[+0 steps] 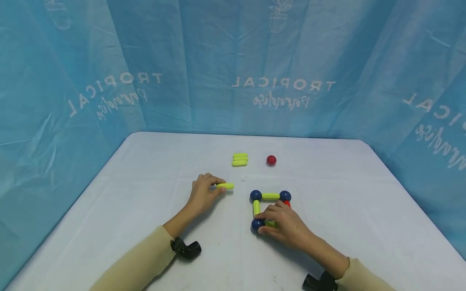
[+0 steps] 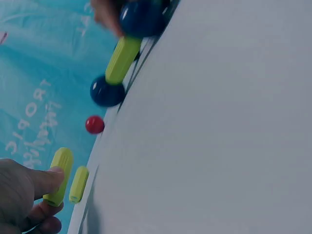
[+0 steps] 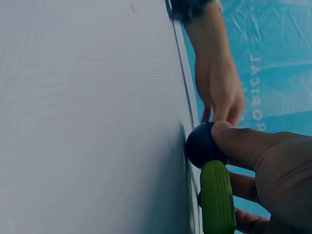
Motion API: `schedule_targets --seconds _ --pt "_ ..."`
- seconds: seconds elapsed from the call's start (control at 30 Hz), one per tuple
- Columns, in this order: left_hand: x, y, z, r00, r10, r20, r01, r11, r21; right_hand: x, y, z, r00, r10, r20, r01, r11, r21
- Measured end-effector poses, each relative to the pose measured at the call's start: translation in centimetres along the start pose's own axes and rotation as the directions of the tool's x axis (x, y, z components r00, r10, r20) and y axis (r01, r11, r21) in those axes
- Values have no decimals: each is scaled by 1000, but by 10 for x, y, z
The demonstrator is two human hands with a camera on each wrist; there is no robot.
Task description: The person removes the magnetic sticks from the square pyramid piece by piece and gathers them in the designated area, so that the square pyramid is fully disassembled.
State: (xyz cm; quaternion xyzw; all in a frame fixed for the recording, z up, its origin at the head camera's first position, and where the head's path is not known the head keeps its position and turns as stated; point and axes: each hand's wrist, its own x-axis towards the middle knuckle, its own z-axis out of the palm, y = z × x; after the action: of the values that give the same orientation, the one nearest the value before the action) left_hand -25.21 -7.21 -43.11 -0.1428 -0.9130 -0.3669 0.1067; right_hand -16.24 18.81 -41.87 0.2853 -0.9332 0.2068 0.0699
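Note:
My left hand pinches a short yellow-green rod between thumb and fingers, just above the table. To the right lies a frame of dark blue balls joined by rods. My right hand holds its near-left blue ball, the thumb on that ball in the right wrist view. A grooved green rod runs from the ball under this hand. Two more blue balls form the far corners, with a yellow-green rod between them. Something red shows behind the right fingers; the near-right corner is hidden.
Beyond the hands, several yellow-green rods lie side by side. A loose red ball sits to their right. The white-covered table ends at a blue printed curtain behind and on both sides.

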Motion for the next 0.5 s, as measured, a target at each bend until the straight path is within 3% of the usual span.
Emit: schedule_targets --seconds 0.2,0.5 --pt "49 -1 25 999 -33 -12 34 998 44 0 -1 0 1000 15 12 -15 1000 16" --pt "83 2 45 1000 -15 -6 16 983 180 0 1 1 1000 10 -1 -10 1000 8"
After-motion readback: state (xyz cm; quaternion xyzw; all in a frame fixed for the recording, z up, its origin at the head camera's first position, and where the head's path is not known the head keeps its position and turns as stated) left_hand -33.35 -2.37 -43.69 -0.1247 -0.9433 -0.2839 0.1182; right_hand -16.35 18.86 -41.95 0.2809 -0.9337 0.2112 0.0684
